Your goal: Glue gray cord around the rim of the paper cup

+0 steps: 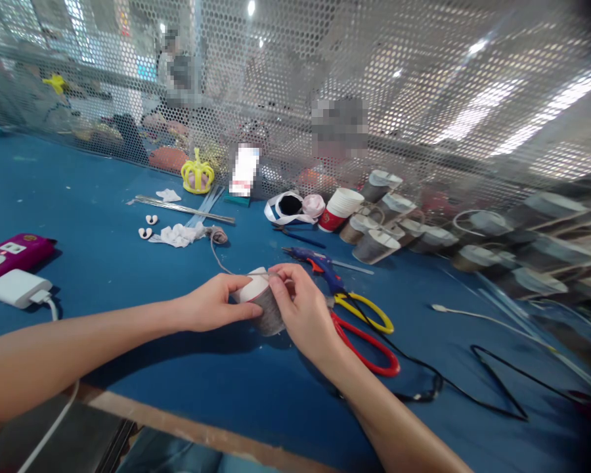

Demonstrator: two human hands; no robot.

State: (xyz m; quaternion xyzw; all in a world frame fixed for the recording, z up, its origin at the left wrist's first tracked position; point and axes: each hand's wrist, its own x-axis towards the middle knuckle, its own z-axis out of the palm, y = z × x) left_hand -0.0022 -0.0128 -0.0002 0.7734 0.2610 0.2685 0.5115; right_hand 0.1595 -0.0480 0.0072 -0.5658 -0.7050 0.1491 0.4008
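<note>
Between my two hands is a paper cup point(270, 320) with grey cord wound around its side, tilted a little above the blue table. My left hand point(220, 303) grips it, thumb on the side. The thumb and fingers of my right hand point(300, 303) are pinched at the cup's rim, on the grey cord point(215, 255). That cord runs back to a small coil point(218, 234) lying on the table. My right fingers partly hide the far side of the cup.
Scissors with red and yellow handles point(369, 345) and a blue glue gun point(320, 259) lie right of my hands. Stacked paper cups point(342, 205) and several cord-wrapped cups point(377, 245) stand behind. A purple power strip point(22, 256) is at left; perforated mesh point(276, 79) borders the table.
</note>
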